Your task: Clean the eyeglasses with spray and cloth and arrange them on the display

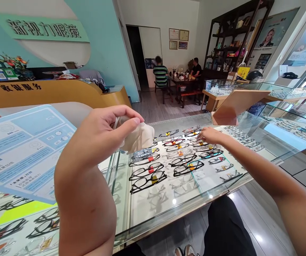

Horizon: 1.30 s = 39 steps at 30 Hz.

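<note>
My left hand (110,124) is closed on a crumpled off-white cloth (138,138), held up above the left side of a glass display case (166,222). Farther off, my right hand (210,136) is among the rows of eyeglasses (186,168), its fingers bent down and drawn together. Whatever lies between those fingertips is too small to make out. The nearest frames are dark-rimmed with yellow tags. A black pair (148,183) lies near the front left of the rows.
A blue-and-white printed board (22,149) stands left of my forearm. On the case's far right sits a tilted wooden-backed stand (238,105). More glass cases (296,121) run along the right. Two people sit at a dark table (182,81) at the back; a counter (49,93) is at left.
</note>
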Motion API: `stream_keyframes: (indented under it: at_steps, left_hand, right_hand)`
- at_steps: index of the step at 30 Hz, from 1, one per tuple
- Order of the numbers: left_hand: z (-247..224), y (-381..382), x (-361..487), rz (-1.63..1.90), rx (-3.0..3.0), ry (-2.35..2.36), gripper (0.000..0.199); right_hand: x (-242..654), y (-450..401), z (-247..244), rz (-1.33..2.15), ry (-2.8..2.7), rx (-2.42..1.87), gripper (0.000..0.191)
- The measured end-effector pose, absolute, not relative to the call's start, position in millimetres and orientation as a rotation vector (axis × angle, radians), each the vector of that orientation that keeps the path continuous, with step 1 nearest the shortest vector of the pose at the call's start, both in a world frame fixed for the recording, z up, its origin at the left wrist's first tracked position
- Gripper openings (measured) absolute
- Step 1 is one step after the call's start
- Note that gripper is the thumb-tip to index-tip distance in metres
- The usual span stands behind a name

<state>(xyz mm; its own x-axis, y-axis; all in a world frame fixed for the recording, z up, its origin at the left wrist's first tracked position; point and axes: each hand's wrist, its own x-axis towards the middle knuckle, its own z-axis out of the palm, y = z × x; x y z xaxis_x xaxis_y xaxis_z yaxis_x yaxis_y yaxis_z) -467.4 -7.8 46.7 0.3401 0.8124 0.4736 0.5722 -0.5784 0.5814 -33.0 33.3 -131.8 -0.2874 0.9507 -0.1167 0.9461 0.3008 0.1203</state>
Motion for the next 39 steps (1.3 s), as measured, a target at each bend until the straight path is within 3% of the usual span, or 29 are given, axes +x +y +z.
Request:
stream_keyframes:
  at_steps: [5, 11, 15, 20, 28, 32, 35, 37, 39]
  left_hand:
    - [50, -8, -470, 0.960, 2.209, 1.274, 0.021]
    - [47, -18, -461, 0.948, 2.240, 1.238, 0.020]
    - [49, -30, -459, 1.027, 2.250, 1.398, 0.022]
    - [23, -32, -480, 0.880, 2.198, 1.622, 0.026]
    - [-96, -41, -545, 0.412, 1.996, 1.872, 0.036]
    - [-114, -98, -532, 0.585, 1.993, 2.238, 0.037]
    - [-137, -159, -491, 0.715, 2.042, 1.765, 0.034]
    - [-162, -193, -459, 0.304, 1.921, 1.107, 0.031]
    - [-189, -216, -429, 0.158, 1.867, 0.912, 0.038]
  right_hand:
    - [-25, 24, -121, 0.040, 2.484, 1.824, 0.025]
    - [-15, -22, -48, 0.210, 2.689, 1.888, 0.042]
    - [-52, -59, -21, 0.299, 3.018, 1.985, 0.042]
    - [-129, -68, -40, 0.293, 3.465, 1.846, 0.038]
    - [-221, -6, -101, 0.288, 3.792, 1.663, 0.042]
    - [-221, 3, -130, 0.401, 3.780, 1.588, 0.046]
    - [-212, 3, -140, 0.437, 3.732, 1.694, 0.048]
    - [-209, 3, -141, 0.465, 3.721, 1.763, 0.046]
    - [-210, 3, -141, 0.486, 3.720, 1.787, 0.044]
